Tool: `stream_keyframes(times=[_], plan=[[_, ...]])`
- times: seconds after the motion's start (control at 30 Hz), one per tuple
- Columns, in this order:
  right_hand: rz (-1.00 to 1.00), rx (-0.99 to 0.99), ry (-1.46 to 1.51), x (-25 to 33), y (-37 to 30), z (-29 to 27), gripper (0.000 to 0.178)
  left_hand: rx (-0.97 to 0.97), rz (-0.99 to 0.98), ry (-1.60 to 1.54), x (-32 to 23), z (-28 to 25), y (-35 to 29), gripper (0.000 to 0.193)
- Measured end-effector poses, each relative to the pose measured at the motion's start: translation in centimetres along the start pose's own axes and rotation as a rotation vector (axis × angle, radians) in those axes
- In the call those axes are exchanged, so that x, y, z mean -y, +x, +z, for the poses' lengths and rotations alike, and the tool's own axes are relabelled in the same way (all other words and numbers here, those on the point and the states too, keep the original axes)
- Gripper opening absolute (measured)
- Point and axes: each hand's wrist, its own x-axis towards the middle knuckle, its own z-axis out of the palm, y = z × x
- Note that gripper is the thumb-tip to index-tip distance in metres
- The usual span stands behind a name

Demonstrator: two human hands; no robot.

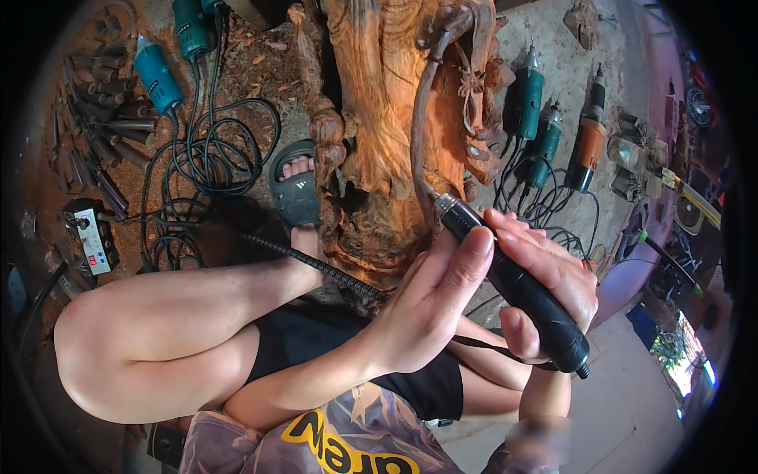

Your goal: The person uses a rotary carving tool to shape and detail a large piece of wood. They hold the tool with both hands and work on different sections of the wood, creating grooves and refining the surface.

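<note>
A black rotary carving handpiece (527,296) lies slantwise in both my hands, its metal nose (447,203) toward the wood. My left hand (422,312) closes on its front part, thumb pressed along the barrel; the other left fingers are mostly hidden. Around the barrel's rear half wraps my right hand (557,276), with fingers over the far side and thumb below. Just beyond the nose stands a large orange-brown wood carving (379,103) with a raised, stem-like strand (421,118). Whether the bit touches the wood, I cannot tell.
Teal power tools (158,79) with coiled black cords lie far left, near carving chisels (99,138) and a white control box (93,241). At right rest teal grinders (529,99) and an orange one (589,146). A ribbed black cable (308,265) crosses my leg.
</note>
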Motion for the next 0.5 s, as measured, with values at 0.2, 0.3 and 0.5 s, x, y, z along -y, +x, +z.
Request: stream_keyframes(times=[0.2,0.3,0.5], plan=[[-0.006,0.032,0.002,-0.18,0.79,0.09,0.047,-0.023,0.018,-0.001,0.22,-0.40,0.43,0.055],[0.005,0.026,0.004,-0.25,0.74,0.10,0.046,-0.039,-0.016,-0.027,0.03,-0.19,0.36,0.056],[0.019,0.044,0.001,-0.39,0.42,-0.10,0.044,-0.029,-0.043,-0.029,0.51,-0.20,0.06,0.056]])
